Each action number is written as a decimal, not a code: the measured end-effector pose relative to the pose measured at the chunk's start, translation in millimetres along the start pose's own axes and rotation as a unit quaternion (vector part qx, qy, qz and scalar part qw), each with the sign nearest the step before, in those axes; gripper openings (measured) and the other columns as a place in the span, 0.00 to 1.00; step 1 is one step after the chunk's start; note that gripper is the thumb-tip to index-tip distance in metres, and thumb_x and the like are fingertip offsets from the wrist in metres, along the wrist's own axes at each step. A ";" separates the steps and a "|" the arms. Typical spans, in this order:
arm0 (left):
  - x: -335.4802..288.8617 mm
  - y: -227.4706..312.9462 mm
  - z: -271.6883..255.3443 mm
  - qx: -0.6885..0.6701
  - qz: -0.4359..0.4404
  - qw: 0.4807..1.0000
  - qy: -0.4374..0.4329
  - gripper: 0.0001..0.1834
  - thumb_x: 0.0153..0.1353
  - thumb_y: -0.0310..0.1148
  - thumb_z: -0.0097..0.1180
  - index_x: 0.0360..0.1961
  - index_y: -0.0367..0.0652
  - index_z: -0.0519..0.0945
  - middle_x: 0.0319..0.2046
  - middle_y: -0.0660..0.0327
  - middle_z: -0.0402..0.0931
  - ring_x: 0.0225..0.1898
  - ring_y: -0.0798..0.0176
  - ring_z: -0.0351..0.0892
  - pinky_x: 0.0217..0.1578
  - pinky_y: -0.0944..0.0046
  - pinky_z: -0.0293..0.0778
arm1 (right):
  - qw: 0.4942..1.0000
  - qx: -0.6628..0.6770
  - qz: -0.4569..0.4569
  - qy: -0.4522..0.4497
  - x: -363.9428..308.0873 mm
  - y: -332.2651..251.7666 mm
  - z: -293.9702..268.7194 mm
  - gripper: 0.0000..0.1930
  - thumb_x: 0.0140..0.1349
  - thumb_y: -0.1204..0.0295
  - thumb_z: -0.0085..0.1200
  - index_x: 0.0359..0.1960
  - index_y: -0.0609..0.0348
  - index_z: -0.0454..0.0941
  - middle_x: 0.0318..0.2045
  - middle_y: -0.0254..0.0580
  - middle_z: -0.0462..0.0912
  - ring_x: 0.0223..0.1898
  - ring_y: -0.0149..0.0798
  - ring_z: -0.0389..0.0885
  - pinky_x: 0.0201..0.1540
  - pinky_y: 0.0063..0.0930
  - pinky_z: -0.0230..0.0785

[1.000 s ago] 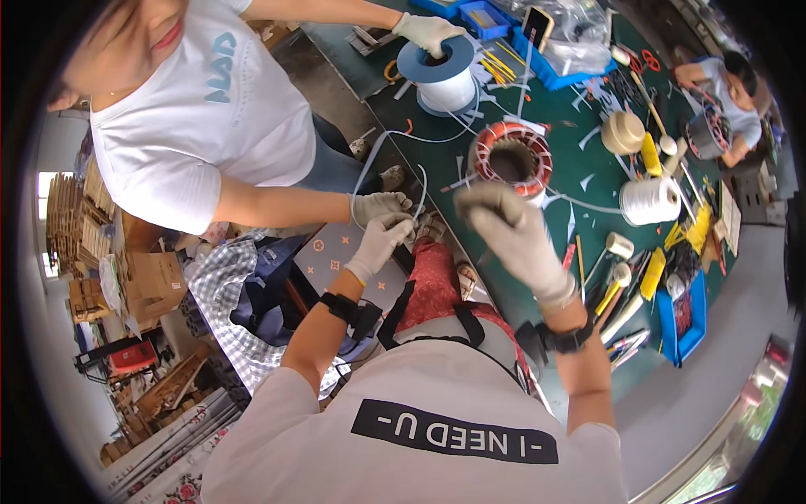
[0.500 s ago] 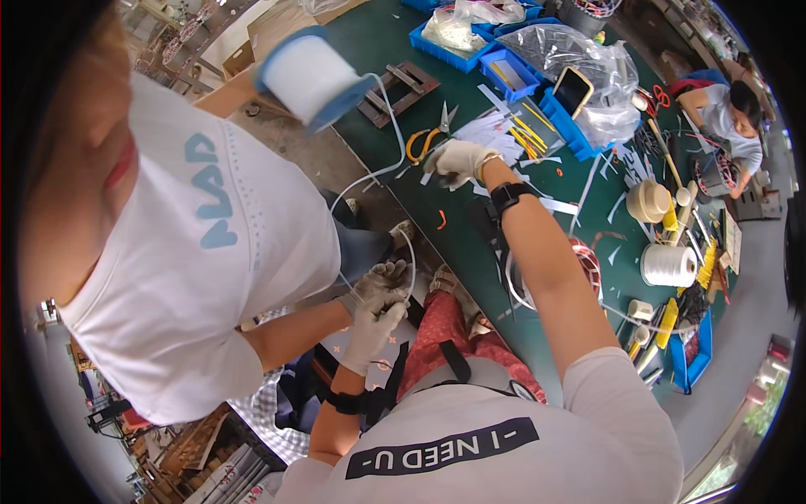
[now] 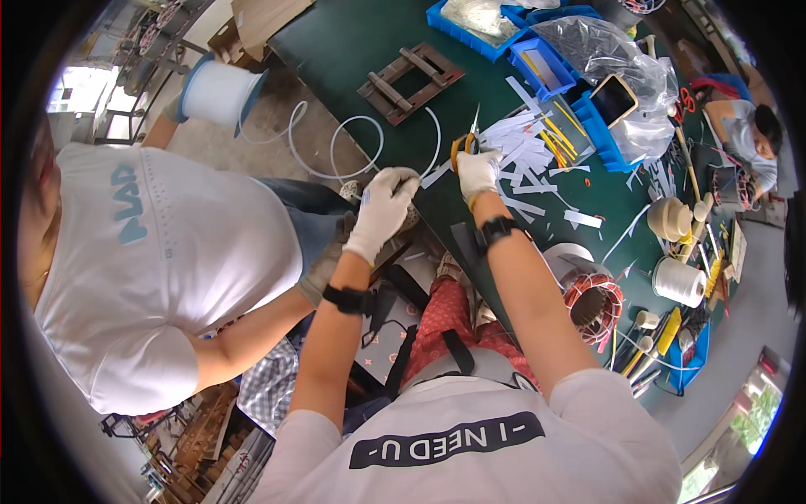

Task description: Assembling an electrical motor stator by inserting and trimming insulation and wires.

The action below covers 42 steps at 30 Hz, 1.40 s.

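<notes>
White tubing (image 3: 353,139) loops over the green table (image 3: 353,42) edge at upper centre of the head view, running from a spool (image 3: 217,91) at upper left. The gloved left hand (image 3: 382,210) pinches the tubing end. The gloved right hand (image 3: 477,172) grips yellow-handled scissors (image 3: 463,144) beside white cut strips (image 3: 525,151). Blue bins (image 3: 546,67) at upper right hold yellow pieces, a clear bag (image 3: 621,59) and a phone (image 3: 613,99). A copper coil (image 3: 594,301) lies at right.

Left hand (image 3: 382,210) now raised to white tubing (image 3: 353,143); right hand (image 3: 477,172) moved onto yellow-handled scissors (image 3: 463,144).
</notes>
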<state>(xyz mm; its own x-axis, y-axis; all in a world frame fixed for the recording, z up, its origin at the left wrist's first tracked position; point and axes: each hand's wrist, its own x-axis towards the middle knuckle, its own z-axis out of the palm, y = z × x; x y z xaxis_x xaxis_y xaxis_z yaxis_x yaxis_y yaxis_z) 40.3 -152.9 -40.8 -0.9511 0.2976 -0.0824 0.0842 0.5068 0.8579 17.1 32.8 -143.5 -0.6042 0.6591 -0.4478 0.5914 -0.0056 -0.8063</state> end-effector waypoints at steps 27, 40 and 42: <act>136.1 -22.9 83.8 0.182 -0.048 0.919 -0.345 0.17 0.66 0.42 0.56 0.42 0.39 0.85 0.41 0.50 0.85 0.44 0.46 0.84 0.47 0.55 0.76 | 0.986 -0.093 0.022 -0.139 -64.0 50.9 -67.6 0.39 0.56 0.35 0.62 0.43 0.66 0.70 0.32 0.55 0.81 0.35 0.51 0.82 0.42 0.41 0.74; 208.9 -18.4 137.0 0.477 0.334 0.800 -0.146 0.12 0.64 0.33 0.45 0.40 0.47 0.81 0.38 0.51 0.83 0.40 0.46 0.85 0.38 0.45 0.79 | 0.960 -0.257 -0.082 -0.069 -43.8 68.7 -88.1 0.22 0.55 0.68 0.66 0.49 0.60 0.73 0.44 0.59 0.83 0.48 0.61 0.83 0.48 0.52 0.78; 218.2 -20.8 142.2 0.508 0.311 0.783 -0.178 0.09 0.60 0.31 0.49 0.39 0.46 0.80 0.38 0.49 0.85 0.41 0.44 0.86 0.38 0.43 0.80 | 0.953 -0.283 -0.097 -0.055 -43.3 72.8 -80.9 0.23 0.53 0.67 0.68 0.48 0.59 0.74 0.44 0.58 0.83 0.49 0.59 0.83 0.48 0.51 0.79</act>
<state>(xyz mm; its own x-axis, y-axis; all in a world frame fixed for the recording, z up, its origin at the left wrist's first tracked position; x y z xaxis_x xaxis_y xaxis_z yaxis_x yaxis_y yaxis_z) -126.7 16.6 -148.8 -0.5042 0.8579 -0.0992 0.8635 0.5025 -0.0439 129.5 64.7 -151.6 -0.7653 0.5239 -0.3740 0.6373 0.5350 -0.5546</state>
